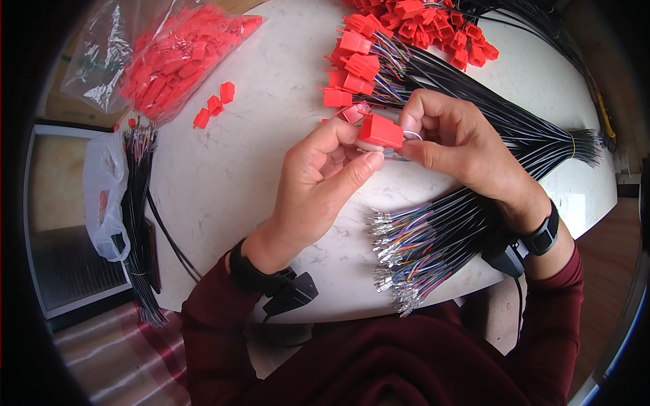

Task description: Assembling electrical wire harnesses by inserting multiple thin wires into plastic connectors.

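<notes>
Over the middle of the table, a red plastic connector housing is pinched between the thumb and fingers of my left hand. Beside its right end, my right hand is closed with thumb and forefinger on a thin white wire, which loops toward the housing. Whether the wire's tip sits inside the housing I cannot tell. Just behind my hands lies a bundle of black cables ending in red housings. Nearer me, another bundle has coloured wires with bare metal terminals pointing left.
A clear plastic bag of red housings lies at the far left, with several loose housings beside it. More housings on cables are heaped at the back. On the left are a black cable bundle and a white plastic bag.
</notes>
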`<state>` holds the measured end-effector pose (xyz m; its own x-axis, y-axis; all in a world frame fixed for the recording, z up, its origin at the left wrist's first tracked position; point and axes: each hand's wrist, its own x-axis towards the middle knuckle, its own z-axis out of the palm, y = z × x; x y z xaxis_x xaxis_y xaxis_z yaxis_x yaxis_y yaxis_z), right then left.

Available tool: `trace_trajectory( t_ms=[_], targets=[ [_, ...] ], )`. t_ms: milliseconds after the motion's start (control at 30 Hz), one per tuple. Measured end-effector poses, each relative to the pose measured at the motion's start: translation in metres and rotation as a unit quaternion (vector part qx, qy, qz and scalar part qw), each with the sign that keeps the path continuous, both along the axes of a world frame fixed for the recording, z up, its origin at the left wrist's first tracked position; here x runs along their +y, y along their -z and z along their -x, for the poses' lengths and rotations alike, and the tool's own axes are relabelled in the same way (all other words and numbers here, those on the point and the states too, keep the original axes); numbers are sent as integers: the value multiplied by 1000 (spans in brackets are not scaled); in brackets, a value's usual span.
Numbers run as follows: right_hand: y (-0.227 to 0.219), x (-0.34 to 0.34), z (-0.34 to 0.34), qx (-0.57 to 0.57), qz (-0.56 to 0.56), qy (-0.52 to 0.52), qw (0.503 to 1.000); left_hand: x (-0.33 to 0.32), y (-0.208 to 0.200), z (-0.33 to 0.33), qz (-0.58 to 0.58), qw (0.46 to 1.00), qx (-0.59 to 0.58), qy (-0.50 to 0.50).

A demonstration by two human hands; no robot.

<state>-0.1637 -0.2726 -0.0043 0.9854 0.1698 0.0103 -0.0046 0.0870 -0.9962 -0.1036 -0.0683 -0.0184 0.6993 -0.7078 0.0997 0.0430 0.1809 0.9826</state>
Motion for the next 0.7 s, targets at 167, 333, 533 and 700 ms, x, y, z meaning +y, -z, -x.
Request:
trace_trajectory(
  t_ms=[167,333,533,700],
  targets=[
    [-1,-3,-2,18,-23,0,1000,1,1,0,23,1000,13,-2],
    [-1,-6,-2,56,-43,-10,997,3,1,-1,4,999,42,12],
    [-2,-6,-3,62,-55,-25,996,-2,-5,3,11,995,99,-2],
    [2,2,0,20,-29,-22,999,-4,-3,4,10,993,117,-11]
  ],
)
